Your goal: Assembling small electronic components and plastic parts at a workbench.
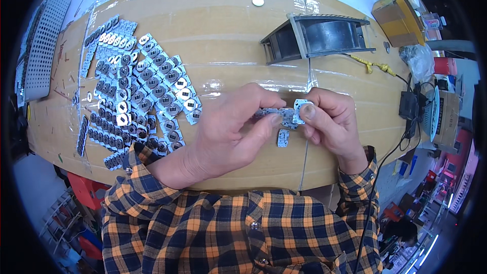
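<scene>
Between my two hands is a strip of small circuit boards point(282, 115). My left hand point(236, 127) grips its left part between thumb and fingers. In my right hand point(329, 119), a small square circuit board point(300, 111) at the strip's right end is pinched under the thumb; whether it is still joined to the strip I cannot tell. A separate single board point(283, 138) lies on the cardboard just below the strip. To the left of my hands is a loose pile of board strips point(147, 86), many carrying round coin-cell holders.
A black fan point(324, 35) stands at the back right, its cable wrapped in yellow tape point(373, 64). Cardboard point(228, 25) covers the table. A perforated metal tray point(45, 45) is at the far left, a cardboard box point(398, 20) at the right. Behind sits a white disc point(257, 1).
</scene>
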Demonstrator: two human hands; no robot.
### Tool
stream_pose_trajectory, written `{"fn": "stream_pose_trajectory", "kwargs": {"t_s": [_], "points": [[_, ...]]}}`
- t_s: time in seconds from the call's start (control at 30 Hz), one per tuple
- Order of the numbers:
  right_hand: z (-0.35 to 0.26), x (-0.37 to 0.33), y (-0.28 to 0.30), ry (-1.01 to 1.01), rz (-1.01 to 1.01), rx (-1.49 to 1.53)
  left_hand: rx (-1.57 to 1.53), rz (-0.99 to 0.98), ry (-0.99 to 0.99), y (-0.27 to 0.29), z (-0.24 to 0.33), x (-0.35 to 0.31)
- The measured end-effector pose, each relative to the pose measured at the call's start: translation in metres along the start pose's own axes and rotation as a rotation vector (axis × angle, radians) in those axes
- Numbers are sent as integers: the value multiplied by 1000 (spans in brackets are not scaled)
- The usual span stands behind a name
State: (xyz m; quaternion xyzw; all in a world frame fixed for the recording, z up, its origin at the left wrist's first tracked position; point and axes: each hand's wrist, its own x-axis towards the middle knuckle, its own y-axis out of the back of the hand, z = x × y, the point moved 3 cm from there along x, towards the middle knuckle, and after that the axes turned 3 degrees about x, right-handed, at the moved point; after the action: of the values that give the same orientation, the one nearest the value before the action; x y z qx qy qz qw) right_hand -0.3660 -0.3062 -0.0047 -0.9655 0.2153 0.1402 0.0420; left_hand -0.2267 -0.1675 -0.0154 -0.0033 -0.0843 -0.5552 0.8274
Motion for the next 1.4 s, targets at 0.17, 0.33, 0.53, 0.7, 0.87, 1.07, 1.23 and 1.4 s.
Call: {"fn": "stream_pose_trajectory", "kwargs": {"t_s": [0.17,0.33,0.53,0.7,0.87,1.07,1.23,1.4], "points": [[-2,0,2,1,-23,-52,331,139,-288,-2,7,0],[-1,1,2,3,-27,-57,349,147,-304,-2,6,-1],[2,0,2,-1,-24,-35,320,143,-269,1,7,0],[1,2,1,19,30,-13,310,112,-314,0,6,1],[2,2,5,64,23,-121,319,-18,-246,3,6,3],[-2,6,2,451,-186,-515,94,70,-133,7,0,4],[-4,4,8,474,-104,-551,15,-85,52,2,-5,1],[-5,3,5,483,-139,-552,-71,-82,135,2,-1,0]]}}
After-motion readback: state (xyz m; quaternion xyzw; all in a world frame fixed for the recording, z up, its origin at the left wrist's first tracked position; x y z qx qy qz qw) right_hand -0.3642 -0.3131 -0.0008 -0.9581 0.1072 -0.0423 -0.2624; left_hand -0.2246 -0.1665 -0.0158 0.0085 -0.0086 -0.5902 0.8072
